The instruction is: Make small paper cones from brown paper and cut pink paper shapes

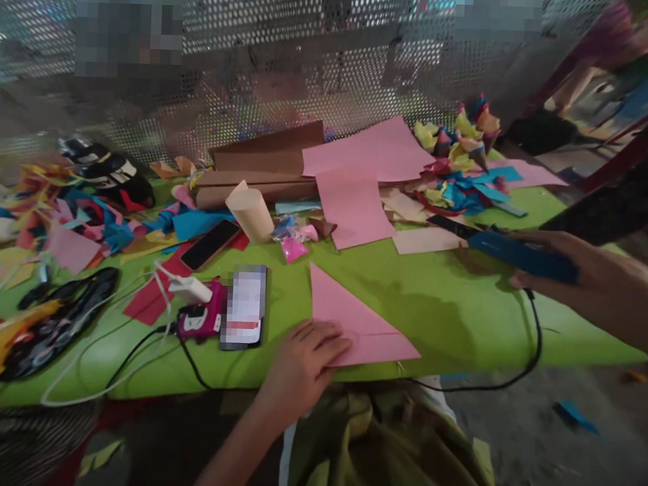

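Note:
My left hand (309, 359) lies on the left part of a pink paper triangle (361, 326), fingers resting flat on it. The paper sits at the near edge of the green table, one corner pointing away from me and one to the right. Off to the right, above the table, my right hand (578, 273) is wrapped round a blue corded glue gun (523, 255). Its dark nozzle points left, towards a cream paper piece (427, 239). A black cord (536, 335) hangs from it and runs back along the table's front edge.
A phone with a lit screen (244, 307), a magenta power adapter (200, 317) and white cables are on the left. Behind are a dark phone (211, 245), a cream paper roll (250, 215), pink sheets (354, 208), paper scraps (74, 245) and paper cones (469, 138). A perforated metal screen (288, 64) stands behind.

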The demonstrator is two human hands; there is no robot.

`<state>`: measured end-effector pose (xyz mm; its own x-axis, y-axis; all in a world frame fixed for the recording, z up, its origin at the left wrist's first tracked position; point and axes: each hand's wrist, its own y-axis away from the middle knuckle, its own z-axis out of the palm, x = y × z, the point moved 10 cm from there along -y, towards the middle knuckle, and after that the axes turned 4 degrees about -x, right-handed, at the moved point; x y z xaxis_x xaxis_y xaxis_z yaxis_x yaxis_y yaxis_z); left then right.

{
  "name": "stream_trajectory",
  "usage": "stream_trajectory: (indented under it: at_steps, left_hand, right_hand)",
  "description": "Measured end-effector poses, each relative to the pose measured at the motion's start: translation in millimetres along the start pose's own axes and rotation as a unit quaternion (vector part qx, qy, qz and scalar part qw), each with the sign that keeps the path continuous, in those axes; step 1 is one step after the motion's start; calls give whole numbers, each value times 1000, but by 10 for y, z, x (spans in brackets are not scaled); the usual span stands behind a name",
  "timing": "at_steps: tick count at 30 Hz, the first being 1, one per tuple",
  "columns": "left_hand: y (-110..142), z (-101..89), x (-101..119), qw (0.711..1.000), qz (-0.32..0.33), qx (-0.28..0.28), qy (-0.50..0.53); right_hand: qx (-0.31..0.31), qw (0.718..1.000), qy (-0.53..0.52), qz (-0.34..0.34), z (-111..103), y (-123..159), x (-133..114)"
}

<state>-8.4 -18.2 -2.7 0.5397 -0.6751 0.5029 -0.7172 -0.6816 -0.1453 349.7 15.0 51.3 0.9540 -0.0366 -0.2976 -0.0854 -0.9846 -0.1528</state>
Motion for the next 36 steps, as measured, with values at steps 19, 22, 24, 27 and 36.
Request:
stream_trajectory:
  at_steps: [19, 22, 24, 27, 36]
  left_hand:
    - [-183, -234, -304, 986, -129, 105, -4]
    - [-175, -234, -331, 984, -145, 108, 7]
    - [-168, -227, -342, 982, -154, 109, 14]
    - [-161, -223, -338, 981, -157, 111, 16]
    - [-150, -210, -350, 981, -158, 113, 23]
  right_hand:
    - [-216, 913, -342, 60, 1033, 881, -197]
    - [-214, 925, -314, 29, 1027, 844, -260]
    - [-202, 939, -279, -10, 981, 803, -310]
    - [-183, 952, -232, -76, 896, 762, -412]
    - [-143, 971, -136, -135, 857, 810, -509]
